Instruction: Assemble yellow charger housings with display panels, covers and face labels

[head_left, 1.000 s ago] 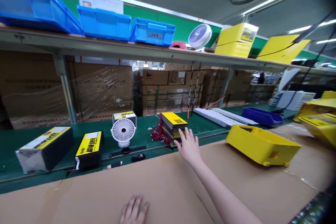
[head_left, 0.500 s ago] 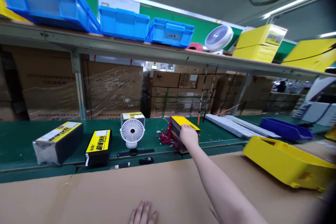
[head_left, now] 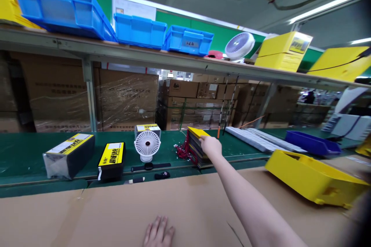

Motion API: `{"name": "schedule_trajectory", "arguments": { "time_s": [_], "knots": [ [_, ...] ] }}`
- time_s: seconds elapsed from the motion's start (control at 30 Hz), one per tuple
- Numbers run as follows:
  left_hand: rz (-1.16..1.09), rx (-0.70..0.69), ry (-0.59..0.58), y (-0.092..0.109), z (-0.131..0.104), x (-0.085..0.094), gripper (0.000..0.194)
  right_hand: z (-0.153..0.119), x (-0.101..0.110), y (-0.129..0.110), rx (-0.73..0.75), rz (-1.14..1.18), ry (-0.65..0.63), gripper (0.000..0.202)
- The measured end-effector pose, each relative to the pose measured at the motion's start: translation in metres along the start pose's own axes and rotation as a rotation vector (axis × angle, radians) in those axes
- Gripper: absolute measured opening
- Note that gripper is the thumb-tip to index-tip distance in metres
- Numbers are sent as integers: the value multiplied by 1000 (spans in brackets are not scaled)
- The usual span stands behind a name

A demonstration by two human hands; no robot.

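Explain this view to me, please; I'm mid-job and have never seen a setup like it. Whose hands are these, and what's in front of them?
There's no machine: one person works bare-handed, and a camera worn on their head looks forward and down.

The left hand rests open on brown cardboard. The right hand reaches out, its fingers bent at the edge of a yellow-topped stack; how firmly it grips is hidden.

Beside the stack lie red wires. Farther left on the green bench stand a small white fan and black-and-yellow packs. A yellow casing sits on the right.
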State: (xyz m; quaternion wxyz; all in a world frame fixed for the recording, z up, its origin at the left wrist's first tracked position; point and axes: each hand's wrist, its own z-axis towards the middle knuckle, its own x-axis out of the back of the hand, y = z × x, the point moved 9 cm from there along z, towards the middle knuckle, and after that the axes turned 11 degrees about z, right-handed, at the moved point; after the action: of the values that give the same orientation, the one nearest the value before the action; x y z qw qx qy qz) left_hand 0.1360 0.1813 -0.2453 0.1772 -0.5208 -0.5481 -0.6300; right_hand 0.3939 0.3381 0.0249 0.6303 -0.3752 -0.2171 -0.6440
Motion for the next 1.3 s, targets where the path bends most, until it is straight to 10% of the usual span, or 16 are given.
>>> {"name": "schedule_trajectory", "arguments": {
  "time_s": [0.2, 0.43, 0.63, 0.87, 1.3],
  "knots": [
    [79, 16, -92, 21, -16, 27, 54, -28, 88, -33, 123, 226, 339, 35],
    [-283, -30, 166, 7, -32, 37, 67, -179, 114, -110, 396, 701, 595, 29],
    [-1286, 23, 385, -39, -46, 72, 79, -275, 42, -182, 466, 1032, 108, 38],
    [-1516, 209, 368, -76, -59, 77, 43, -320, 46, -208, 627, 1165, -180, 43],
    [-1693, 71, 204, -48, -74, 73, 44, -335, 4, -178, 5, 1600, -465, 32]
  ]
}}
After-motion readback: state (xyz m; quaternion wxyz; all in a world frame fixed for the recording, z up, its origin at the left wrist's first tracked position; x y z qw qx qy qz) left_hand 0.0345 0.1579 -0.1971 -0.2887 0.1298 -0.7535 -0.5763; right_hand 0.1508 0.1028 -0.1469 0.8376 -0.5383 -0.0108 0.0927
